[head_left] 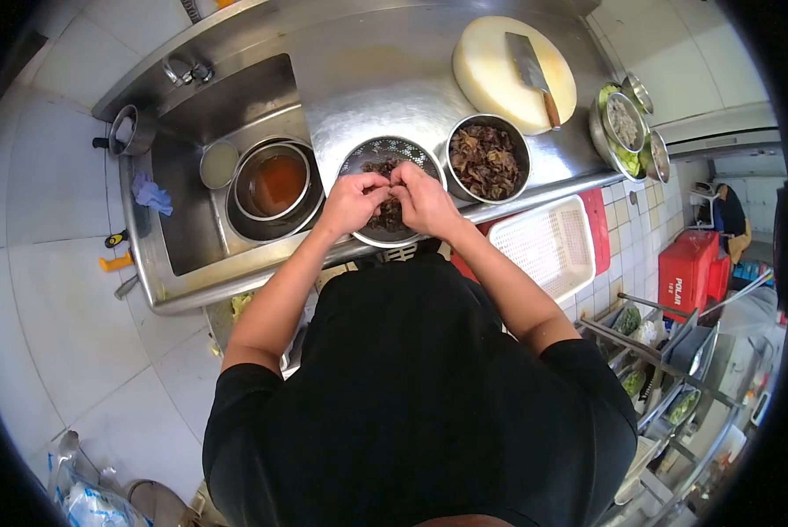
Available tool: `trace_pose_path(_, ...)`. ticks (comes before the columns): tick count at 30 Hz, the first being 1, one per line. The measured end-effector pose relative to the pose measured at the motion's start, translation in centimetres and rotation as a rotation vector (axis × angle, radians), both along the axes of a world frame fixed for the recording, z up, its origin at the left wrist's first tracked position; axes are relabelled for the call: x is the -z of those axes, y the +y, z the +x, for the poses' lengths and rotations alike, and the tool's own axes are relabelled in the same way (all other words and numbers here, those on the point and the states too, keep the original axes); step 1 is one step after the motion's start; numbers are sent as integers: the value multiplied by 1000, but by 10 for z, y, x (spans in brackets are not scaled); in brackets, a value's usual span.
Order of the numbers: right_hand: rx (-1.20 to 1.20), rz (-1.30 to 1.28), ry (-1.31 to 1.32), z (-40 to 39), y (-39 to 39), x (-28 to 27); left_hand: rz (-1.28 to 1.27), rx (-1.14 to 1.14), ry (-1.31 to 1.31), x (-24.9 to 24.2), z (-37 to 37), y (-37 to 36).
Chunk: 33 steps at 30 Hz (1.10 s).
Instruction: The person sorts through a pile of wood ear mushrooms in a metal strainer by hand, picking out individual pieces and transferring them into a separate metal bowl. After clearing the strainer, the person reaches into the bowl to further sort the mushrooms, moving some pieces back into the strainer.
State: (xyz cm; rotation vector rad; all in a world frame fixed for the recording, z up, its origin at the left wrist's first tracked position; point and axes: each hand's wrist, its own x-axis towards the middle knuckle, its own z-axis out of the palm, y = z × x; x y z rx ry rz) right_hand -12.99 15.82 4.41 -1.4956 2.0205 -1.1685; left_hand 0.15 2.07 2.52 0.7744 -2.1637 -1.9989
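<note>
Over the perforated steel colander (pixel 350 164), my left hand (pixel 356 204) and my right hand (pixel 425 202) meet with fingertips pinched together. Between them is what looks like a piece of wood ear mushroom, mostly hidden by the fingers. Below, dark brown wood ear mushrooms (pixel 383 223) lie inside the colander. Just right of my right hand stands a steel pot (pixel 448 172), filled with more crinkled wood ear mushrooms (pixel 487 163).
A cleaver (pixel 527 63) lies on the round chopping block (pixel 482 70). Left is the sink (pixel 183 220), holding a bowl of brownish liquid (pixel 278 183). Stacked bowls (pixel 622 123) stand at the counter's right end. A white basket (pixel 548 246) sits below the counter edge.
</note>
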Motion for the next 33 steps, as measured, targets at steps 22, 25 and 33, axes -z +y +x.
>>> trace_pose_path(22,-12,522,115,13,36,46,-634,184,272,-35,-115,-3)
trace_pose_path(25,25,522,273,7,36,39,-748,363,-53,-25,-77,-32)
trace_pose_path(33,-9,616,400,-19,-5,115,-856,288,-449,81,-27,-4)
